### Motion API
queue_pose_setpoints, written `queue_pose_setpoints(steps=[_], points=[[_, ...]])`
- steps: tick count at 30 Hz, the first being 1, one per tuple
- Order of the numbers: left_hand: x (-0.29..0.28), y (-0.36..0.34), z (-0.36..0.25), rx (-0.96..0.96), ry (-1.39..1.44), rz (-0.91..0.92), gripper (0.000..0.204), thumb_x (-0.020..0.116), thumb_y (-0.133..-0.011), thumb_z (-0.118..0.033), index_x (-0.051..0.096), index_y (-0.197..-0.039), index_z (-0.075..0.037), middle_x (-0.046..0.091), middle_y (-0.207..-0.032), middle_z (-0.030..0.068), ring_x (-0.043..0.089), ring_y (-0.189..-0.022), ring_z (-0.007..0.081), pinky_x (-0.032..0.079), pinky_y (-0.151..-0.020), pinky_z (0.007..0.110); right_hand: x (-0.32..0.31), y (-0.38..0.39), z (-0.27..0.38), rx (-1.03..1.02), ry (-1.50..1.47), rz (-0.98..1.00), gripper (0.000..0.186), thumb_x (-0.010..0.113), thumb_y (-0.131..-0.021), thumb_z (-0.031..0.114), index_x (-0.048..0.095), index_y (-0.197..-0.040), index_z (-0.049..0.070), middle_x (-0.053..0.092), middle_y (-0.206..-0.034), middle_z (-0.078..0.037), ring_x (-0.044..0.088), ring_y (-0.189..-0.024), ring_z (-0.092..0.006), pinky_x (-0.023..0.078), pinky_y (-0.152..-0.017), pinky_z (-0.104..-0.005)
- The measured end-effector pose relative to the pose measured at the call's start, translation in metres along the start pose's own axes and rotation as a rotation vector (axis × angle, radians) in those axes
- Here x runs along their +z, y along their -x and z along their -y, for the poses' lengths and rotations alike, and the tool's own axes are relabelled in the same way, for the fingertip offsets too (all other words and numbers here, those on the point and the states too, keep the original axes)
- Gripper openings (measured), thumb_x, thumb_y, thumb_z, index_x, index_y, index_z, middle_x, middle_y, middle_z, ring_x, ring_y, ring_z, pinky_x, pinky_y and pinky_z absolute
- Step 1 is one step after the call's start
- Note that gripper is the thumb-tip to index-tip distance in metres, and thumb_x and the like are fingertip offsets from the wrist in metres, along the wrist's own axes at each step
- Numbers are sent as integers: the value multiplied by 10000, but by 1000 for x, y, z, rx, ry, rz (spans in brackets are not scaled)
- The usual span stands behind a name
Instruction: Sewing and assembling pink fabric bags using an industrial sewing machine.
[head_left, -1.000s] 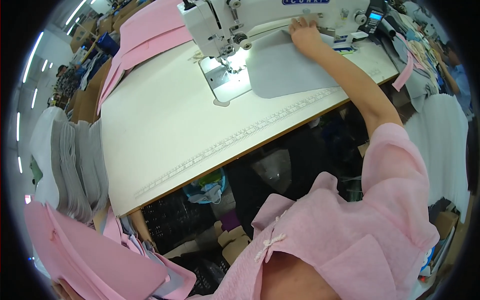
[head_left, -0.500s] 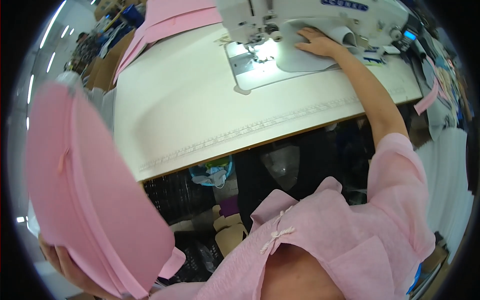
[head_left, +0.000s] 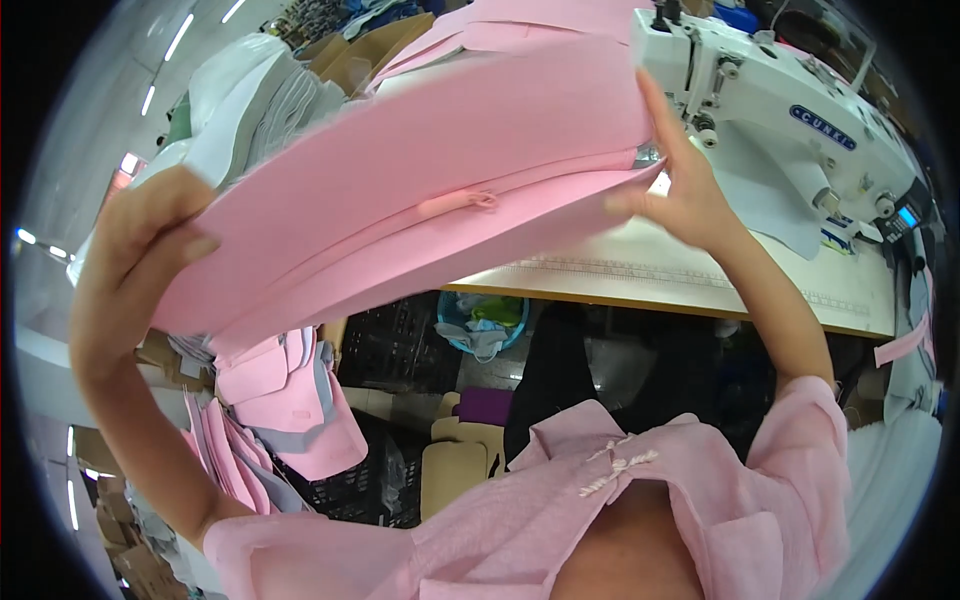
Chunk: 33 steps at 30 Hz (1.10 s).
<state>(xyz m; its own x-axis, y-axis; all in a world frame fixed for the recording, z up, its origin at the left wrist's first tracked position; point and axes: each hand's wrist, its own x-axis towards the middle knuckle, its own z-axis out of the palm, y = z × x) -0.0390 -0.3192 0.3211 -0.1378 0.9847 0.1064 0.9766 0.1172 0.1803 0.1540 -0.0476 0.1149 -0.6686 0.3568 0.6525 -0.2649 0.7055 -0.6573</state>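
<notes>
A long pink zippered fabric piece (head_left: 420, 150) is stretched slantwise before me, raised above the table, its right end higher. Along its length runs a zipper with a pink pull (head_left: 460, 204) near the middle. My left hand (head_left: 140, 255) is closed around its lower left end, thumb on the near side. At the other end my right hand (head_left: 690, 185) grips the edge between thumb and fingers; some fingertips are hidden behind the fabric. Beyond my right hand stands a white sewing machine (head_left: 790, 110), with a grey-white sheet (head_left: 755, 185) lying under its arm.
Stacked pink pieces (head_left: 545, 30) lie at the back of the white table (head_left: 800, 285). Pale stacked panels (head_left: 240, 110) stand at the left. Below are hanging pink and grey pieces (head_left: 295, 400), a black crate (head_left: 400, 345) and a blue basket (head_left: 525, 325) of scraps.
My right hand has left the grey-white sheet and taken the pink piece's right end. The piece has swung from upright at the left to slantwise across the front. The view has shifted left.
</notes>
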Motion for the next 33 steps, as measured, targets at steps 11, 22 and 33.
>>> queue_pose_setpoints(steps=[11, 22, 33], points=[[71, -110, 127, -131, -257, -8, 143, 500, -784, -84, 537, -888, 6, 578, -850, 91, 541, -797, 184, 417, -715, 285, 14, 10, -35, 647, -948, 25, 309, 607, -777, 117, 535, -1015, -67, 597, -925, -143, 601, -821, -169, 510, -711, -294], [323, -188, 4, 127, 206, -99, 282, 549, -794, -310, 607, -828, -36, 584, -833, 139, 544, -813, 309, 426, -714, 396, 8, 40, -66, 1168, -118, 283, 268, 482, -822, 142, 573, -972, -61, 609, -881, -152, 589, -770, -156, 489, -667, -284], [327, -210, 18, -9, 711, 66, 366, 592, -775, -362, 605, -618, -31, 471, -462, 80, 438, -443, 151, 365, -461, 306, -8, 51, -115, 152, 659, 457, 271, 438, -849, 100, 571, -1085, 98, 533, -1149, -21, 430, -1086, -218, 324, -936, -356]])
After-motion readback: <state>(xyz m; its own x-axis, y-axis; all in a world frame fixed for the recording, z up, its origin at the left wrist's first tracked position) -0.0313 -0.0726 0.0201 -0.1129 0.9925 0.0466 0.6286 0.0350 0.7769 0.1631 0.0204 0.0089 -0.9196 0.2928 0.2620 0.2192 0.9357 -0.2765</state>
